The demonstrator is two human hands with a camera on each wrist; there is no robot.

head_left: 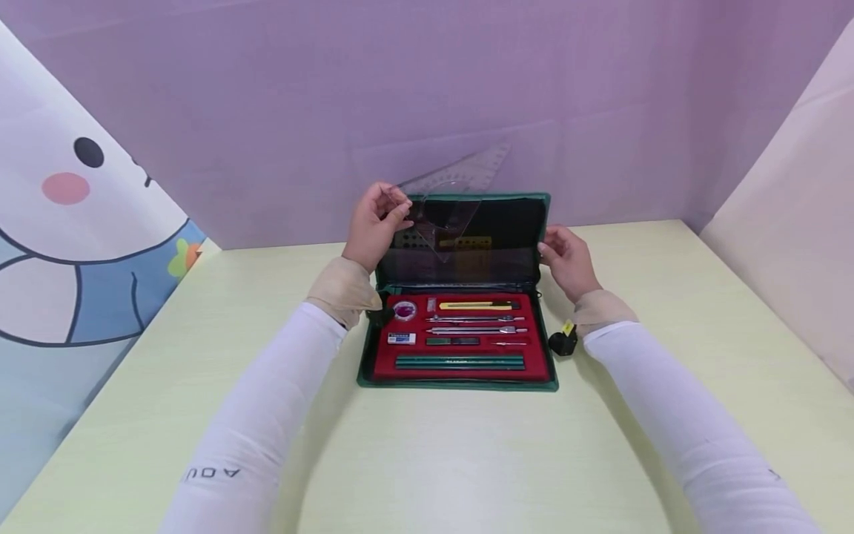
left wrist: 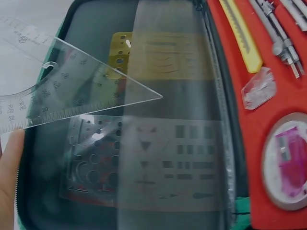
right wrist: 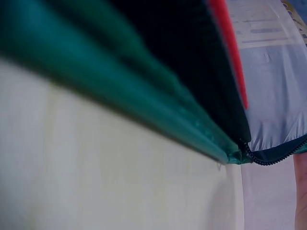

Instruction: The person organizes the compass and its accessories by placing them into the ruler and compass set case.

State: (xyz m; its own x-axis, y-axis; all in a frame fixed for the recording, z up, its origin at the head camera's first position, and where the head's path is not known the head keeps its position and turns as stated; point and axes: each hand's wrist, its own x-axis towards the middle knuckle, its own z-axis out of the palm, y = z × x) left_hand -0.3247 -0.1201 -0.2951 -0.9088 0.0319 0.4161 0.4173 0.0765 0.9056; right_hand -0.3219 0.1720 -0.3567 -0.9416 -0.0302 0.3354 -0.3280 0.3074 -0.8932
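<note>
My left hand (head_left: pixel 373 228) pinches a clear plastic set square (head_left: pixel 477 169) at its left end, holding it up in front of the raised lid (head_left: pixel 514 222) of a green zip case. In the left wrist view the set square (left wrist: pixel 72 81) shows printed scales and a curved cutout. My right hand (head_left: pixel 570 259) grips the lid's right edge, thumb on the inner side. Behind a clear pocket in the lid sit a yellow stencil (left wrist: pixel 163 55) and a clear stencil (left wrist: pixel 144 163). The right wrist view shows the case's green side (right wrist: pixel 120 100) close up.
The case's red tray (head_left: pixel 414 319) holds a yellow utility knife (head_left: pixel 475 305), compasses (head_left: pixel 475 330), an eraser (head_left: pixel 402 338), green pencils (head_left: pixel 460 363) and a round piece with a purple middle (head_left: pixel 405 310). The case lies on a pale table (head_left: pixel 454 460), with a purple cloth (head_left: pixel 267 111) behind.
</note>
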